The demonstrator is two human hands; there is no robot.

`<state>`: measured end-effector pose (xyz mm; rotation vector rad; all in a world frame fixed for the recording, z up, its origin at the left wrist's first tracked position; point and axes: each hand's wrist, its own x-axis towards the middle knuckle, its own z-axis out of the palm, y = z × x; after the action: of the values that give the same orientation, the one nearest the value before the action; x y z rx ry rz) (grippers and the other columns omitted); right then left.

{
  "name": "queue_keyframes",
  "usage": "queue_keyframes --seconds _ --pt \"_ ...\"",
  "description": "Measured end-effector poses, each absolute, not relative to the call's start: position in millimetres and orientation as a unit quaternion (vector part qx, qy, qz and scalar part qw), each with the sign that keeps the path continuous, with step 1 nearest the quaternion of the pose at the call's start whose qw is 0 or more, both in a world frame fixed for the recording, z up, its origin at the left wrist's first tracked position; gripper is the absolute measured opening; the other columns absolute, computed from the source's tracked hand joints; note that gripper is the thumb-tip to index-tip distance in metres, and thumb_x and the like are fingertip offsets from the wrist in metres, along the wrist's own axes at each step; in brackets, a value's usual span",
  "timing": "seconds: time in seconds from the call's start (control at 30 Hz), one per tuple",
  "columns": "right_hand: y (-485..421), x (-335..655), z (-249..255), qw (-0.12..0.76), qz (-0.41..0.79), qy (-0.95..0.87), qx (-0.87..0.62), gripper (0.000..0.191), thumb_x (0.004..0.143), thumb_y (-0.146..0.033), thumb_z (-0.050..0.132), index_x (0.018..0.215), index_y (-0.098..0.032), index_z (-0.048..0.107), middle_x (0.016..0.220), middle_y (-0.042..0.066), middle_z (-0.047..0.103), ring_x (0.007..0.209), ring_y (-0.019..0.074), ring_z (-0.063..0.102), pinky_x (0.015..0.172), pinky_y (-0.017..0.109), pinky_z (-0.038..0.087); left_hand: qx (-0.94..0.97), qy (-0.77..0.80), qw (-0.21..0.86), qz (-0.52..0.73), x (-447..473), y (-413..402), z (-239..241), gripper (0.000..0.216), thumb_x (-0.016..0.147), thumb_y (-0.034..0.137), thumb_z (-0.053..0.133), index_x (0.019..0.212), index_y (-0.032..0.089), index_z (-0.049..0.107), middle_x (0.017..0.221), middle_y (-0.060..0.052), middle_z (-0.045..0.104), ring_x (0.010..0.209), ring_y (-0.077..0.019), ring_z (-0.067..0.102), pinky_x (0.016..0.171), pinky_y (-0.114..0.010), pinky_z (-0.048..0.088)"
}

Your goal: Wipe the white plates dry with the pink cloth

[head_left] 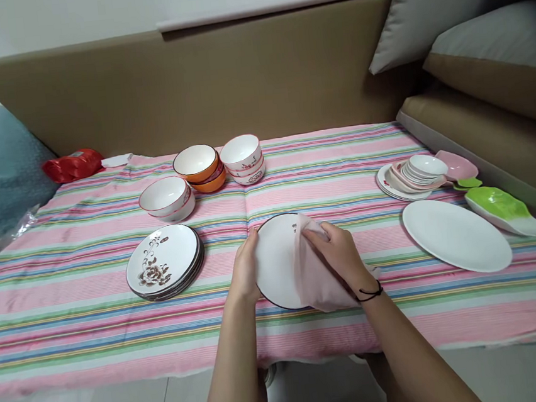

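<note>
A white plate with a dark rim [274,263] is held tilted above the striped cloth at the front middle. My left hand [245,269] grips its left edge, fingers curled round the rim. My right hand [342,254] presses a pale pink cloth [313,279] against the plate's face, fingers closed on the cloth. The cloth hides the plate's right half. A black band sits on my right wrist.
A stack of flower-patterned plates [164,269] lies to the left. Bowls [197,163] stand behind. On the right are an oval white platter [456,235], stacked small dishes [417,175] and a green leaf dish [503,208]. A sofa backs the striped table cover [94,319].
</note>
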<state>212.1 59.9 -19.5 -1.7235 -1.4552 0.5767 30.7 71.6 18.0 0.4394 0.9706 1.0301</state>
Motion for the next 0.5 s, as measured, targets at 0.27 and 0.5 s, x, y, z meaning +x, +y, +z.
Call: queue_keyframes --seconds 0.27,0.5 --pt "55 218 -19 0.427 0.173 -0.554 -0.694 0.037 0.091 -0.041 0.038 0.060 -0.021 0.031 0.050 -0.006 0.032 0.049 0.0112 0.033 0.051 0.025 0.024 0.120 0.451 0.720 0.514 39 83 19 0.049 0.085 0.051 0.049 0.111 0.012 0.064 0.097 -0.014 0.072 0.096 -0.0295 0.066 0.088 -0.042 0.051" --pt "55 206 -23 0.440 0.190 -0.580 -0.659 0.042 0.089 -0.042 0.043 0.122 -0.019 0.053 0.101 0.008 0.065 0.090 0.0227 0.058 0.074 0.032 0.043 0.120 0.449 0.710 0.529 45 81 16 0.048 0.084 0.051 0.051 0.110 0.013 0.064 0.099 -0.013 0.071 0.097 -0.0284 0.066 0.088 -0.039 0.051"
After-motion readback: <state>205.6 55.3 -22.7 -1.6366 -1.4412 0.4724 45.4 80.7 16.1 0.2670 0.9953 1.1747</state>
